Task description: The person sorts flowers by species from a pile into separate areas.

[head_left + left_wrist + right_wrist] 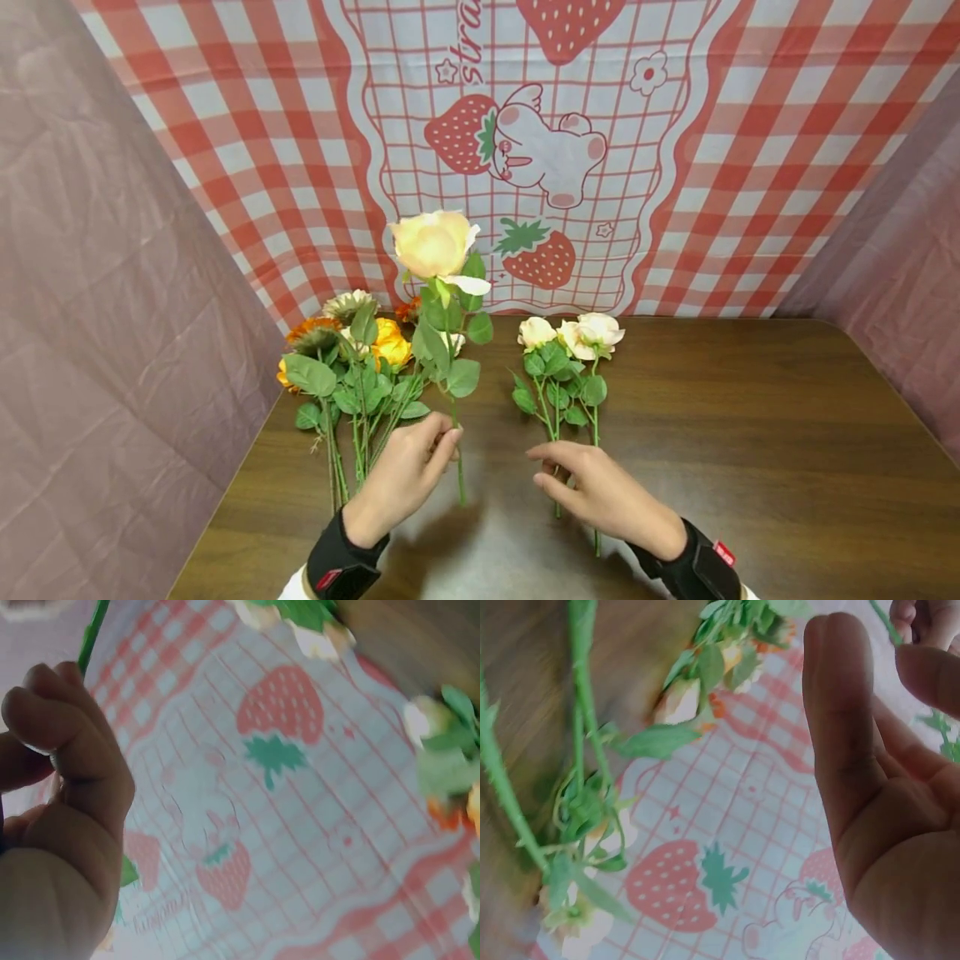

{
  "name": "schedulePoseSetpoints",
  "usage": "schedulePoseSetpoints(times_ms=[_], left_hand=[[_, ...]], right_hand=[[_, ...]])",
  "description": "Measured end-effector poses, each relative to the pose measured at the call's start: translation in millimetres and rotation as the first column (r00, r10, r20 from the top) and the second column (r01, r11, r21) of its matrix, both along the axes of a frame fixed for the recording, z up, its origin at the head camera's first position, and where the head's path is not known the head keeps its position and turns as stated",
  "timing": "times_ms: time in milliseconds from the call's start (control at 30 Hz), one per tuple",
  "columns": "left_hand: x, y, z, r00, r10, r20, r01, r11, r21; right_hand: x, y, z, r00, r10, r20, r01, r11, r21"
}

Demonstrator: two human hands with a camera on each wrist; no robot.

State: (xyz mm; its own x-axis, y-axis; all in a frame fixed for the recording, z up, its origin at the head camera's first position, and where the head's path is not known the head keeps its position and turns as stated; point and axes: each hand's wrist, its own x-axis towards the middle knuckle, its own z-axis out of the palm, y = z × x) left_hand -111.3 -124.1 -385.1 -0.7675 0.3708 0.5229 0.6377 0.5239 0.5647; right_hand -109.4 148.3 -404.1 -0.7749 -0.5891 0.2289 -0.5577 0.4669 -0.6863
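My left hand (411, 468) pinches the green stem of a large cream rose (433, 243), which stands upright above the table with its stem's lower end showing below the fingers. In the left wrist view the curled fingers (71, 727) and a piece of the stem (91, 634) are visible. My right hand (600, 487) hovers over the stems of several pale cream roses (592, 333) lying on the table. Its fingers are loosely bent with nothing between them. The right wrist view shows this hand (885, 772) apart from the lying stems (581, 682).
Left of my left hand lies a bunch of mixed flowers, with an orange-yellow bloom (392, 343), an orange-brown bloom (311, 333) and green leaves. The brown wooden table (750, 417) meets a red-and-white checked strawberry cloth (787, 150) at the back. Pinkish curtains (112, 292) hang at both sides.
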Motion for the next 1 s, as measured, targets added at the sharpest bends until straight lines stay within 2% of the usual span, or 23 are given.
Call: schedulePoseSetpoints(times_ms=[100, 200, 333, 433, 567, 767, 900, 1000], left_hand=[[3.8, 8.7, -5.7, 0.995, -0.098, -0.007, 0.098, 0.993, 0.066], [8.3, 17.8, -12.0, 0.982, -0.189, 0.009, 0.186, 0.975, 0.123], [13.9, 28.0, -19.1, 0.964, -0.261, 0.056, 0.251, 0.957, 0.148], [16.8, 33.1, -23.0, 0.956, -0.28, 0.093, 0.265, 0.953, 0.146], [18.6, 37.1, -25.8, 0.953, -0.277, 0.124, 0.258, 0.955, 0.146], [18.1, 42.1, -28.8, 0.96, -0.263, 0.092, 0.244, 0.954, 0.174], [18.1, 45.2, -30.5, 0.967, -0.246, 0.07, 0.232, 0.958, 0.167], [18.2, 46.1, -31.1, 0.97, -0.239, 0.051, 0.231, 0.964, 0.135]], right_hand=[[5.2, -5.7, 1.8, 1.0, 0.022, 0.02, -0.021, 0.997, -0.078], [10.5, -12.3, 1.6, 0.998, 0.053, 0.039, -0.046, 0.988, -0.148], [16.6, -20.4, -1.1, 0.993, 0.116, 0.03, -0.108, 0.973, -0.203], [19.1, -23.8, -4.5, 0.99, 0.144, 0.008, -0.138, 0.965, -0.221], [20.5, -25.5, -7.6, 0.993, 0.114, 0.021, -0.105, 0.961, -0.254], [21.7, -27.6, -6.7, 0.986, 0.058, 0.156, -0.003, 0.943, -0.333], [23.4, -28.2, -7.3, 0.989, 0.013, 0.15, 0.042, 0.933, -0.358], [23.7, -28.5, -9.6, 0.992, 0.014, 0.122, 0.034, 0.922, -0.385]])
